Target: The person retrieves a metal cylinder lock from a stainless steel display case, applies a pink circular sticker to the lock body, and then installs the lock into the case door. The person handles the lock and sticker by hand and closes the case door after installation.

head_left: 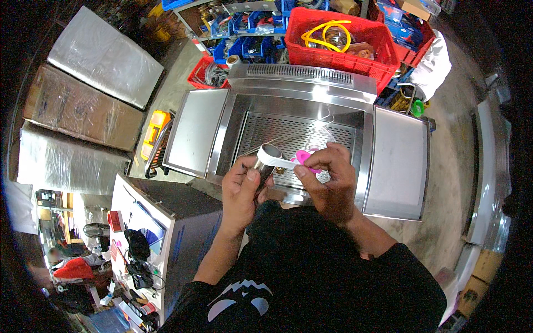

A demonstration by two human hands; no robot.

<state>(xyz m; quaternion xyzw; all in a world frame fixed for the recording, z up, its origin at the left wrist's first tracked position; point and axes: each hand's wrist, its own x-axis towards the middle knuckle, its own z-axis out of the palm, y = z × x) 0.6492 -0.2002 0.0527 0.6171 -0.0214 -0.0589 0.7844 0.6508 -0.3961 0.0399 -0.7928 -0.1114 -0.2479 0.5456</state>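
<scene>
My left hand (242, 191) is closed round a short metal pipe (259, 175), held tilted with its open end up. White tape (270, 155) is wound about the pipe's upper end, and a strip of it runs taut to the right. My right hand (332, 180) pinches a bright pink tape spool (303, 157) at the far end of that strip. Both hands are above a stainless steel unit (367, 161) with a perforated tray (261, 125) in its basin. A small brass-coloured part (280, 170) shows below the strip. Some fingers of both hands are hidden.
Flat side shelves (397, 161) flank the steel unit. Behind it stand a red crate (344, 64) with a yellow hose (327, 34) and blue bins (261, 23). Wrapped boxes (91, 105) stand at left; nearer is a cluttered white-topped table (158, 238).
</scene>
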